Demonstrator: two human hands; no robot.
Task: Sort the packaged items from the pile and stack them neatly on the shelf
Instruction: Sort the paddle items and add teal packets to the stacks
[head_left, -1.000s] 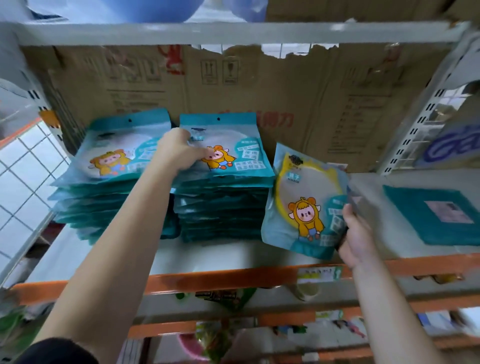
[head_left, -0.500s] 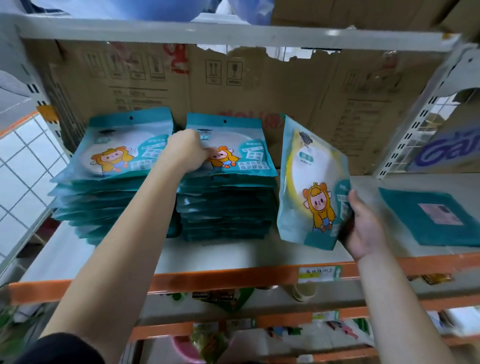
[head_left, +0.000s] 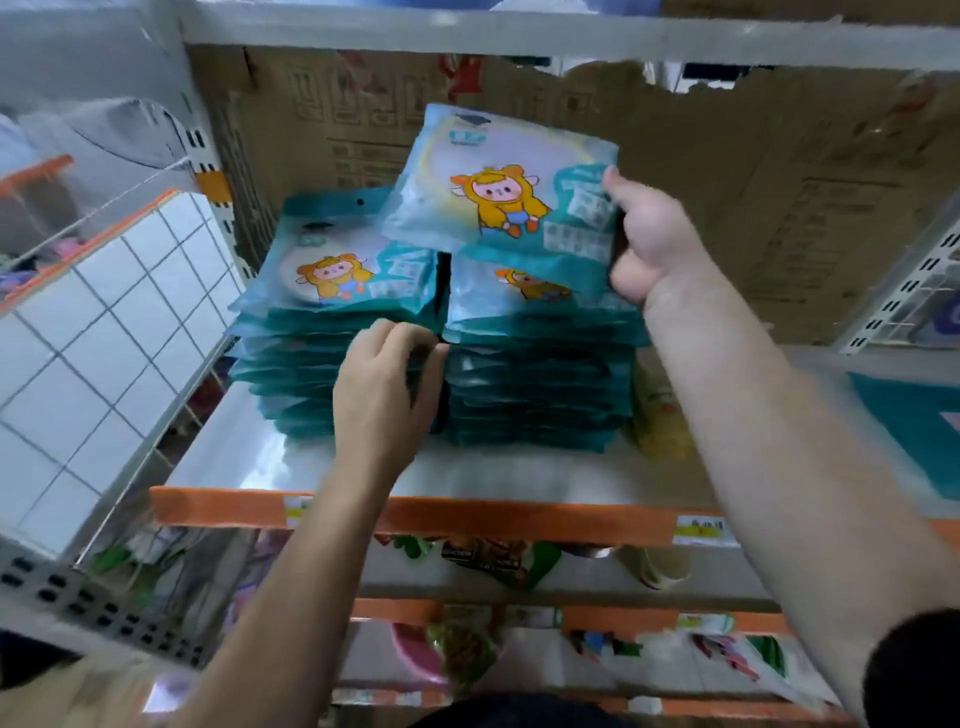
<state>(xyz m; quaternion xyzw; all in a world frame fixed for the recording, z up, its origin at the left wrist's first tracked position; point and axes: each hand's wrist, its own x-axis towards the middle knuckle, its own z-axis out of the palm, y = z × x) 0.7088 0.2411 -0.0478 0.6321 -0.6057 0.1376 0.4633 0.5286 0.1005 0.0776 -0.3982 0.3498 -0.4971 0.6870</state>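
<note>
Two packet stacks (head_left: 311, 358) done; my right grip (head_left: 654, 249) clamps a further packet (head_left: 498, 182) over the right stack (head_left: 540, 384); my left grip (head_left: 384, 400) curled beside it, hold unclear.

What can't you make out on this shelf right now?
Head view:
- Print on the held package: motion blur.
- Whether the left hand grips anything: its own back hides that.
- Flat teal item: cut off by the right edge.
- Yellow item beside the right stack: blurred, unidentifiable.

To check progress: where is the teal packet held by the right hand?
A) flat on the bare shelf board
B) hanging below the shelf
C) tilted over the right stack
C: the right hand pinches the teal packet, tilted over the right stack.
</note>
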